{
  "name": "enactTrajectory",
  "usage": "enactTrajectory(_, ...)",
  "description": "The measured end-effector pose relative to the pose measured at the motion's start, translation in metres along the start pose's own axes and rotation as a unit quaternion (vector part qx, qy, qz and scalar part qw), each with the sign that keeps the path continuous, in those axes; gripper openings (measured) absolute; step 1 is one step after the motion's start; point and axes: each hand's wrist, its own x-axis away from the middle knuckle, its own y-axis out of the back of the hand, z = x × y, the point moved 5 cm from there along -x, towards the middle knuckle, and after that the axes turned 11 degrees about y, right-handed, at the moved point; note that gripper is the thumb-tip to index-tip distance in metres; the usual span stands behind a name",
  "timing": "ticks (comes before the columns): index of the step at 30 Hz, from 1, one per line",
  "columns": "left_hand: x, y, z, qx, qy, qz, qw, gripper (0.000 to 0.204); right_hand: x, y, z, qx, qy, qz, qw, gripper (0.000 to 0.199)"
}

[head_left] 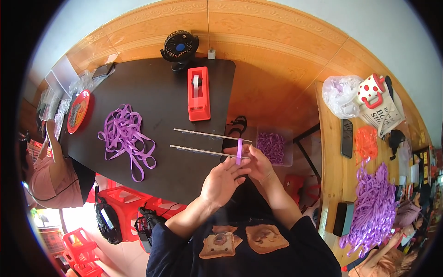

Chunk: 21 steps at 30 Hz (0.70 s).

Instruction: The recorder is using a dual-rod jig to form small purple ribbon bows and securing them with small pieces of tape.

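Observation:
Two thin metal rods point(203, 142) lie side by side across the right part of the black table point(161, 92). A short purple ribbon piece point(239, 150) is looped around both rods near their right ends. My left hand point(222, 182) and my right hand point(257, 162) meet at that loop, fingers pinching the ribbon at the nearer rod. A heap of loose purple ribbon point(125, 135) lies on the table to the left. Just right of my hands sits a clear box of small purple ribbon pieces point(273, 147).
A red tape dispenser point(199, 93) and a small black fan point(179, 47) stand at the table's far side; a red plate point(78, 111) is at its left. A wooden side table point(333, 152) at the right holds more purple ribbon point(373, 205), a phone, bags. Another person point(50, 171) sits left; red stools below.

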Motion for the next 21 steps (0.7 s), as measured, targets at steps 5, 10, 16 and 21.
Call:
enactTrajectory(5,-0.001,0.001,0.001,0.003,0.004,0.002,1.0,0.042,0.005,0.021,0.009,0.051,0.085,-0.003,0.995,0.038)
enactTrajectory(10,0.001,0.001,0.0,0.005,-0.004,-0.002,1.0,0.042,0.006,0.002,0.013,0.11,0.069,0.004,0.992,0.038)
enactTrajectory(16,0.0,0.0,0.001,0.028,-0.011,0.003,1.0,0.041,-0.003,-0.008,0.004,0.061,0.016,0.019,0.998,0.034)
enactTrajectory(21,0.0,-0.001,0.001,0.027,-0.01,0.007,1.0,0.042,-0.005,-0.005,0.002,0.049,0.024,0.05,0.997,0.037)
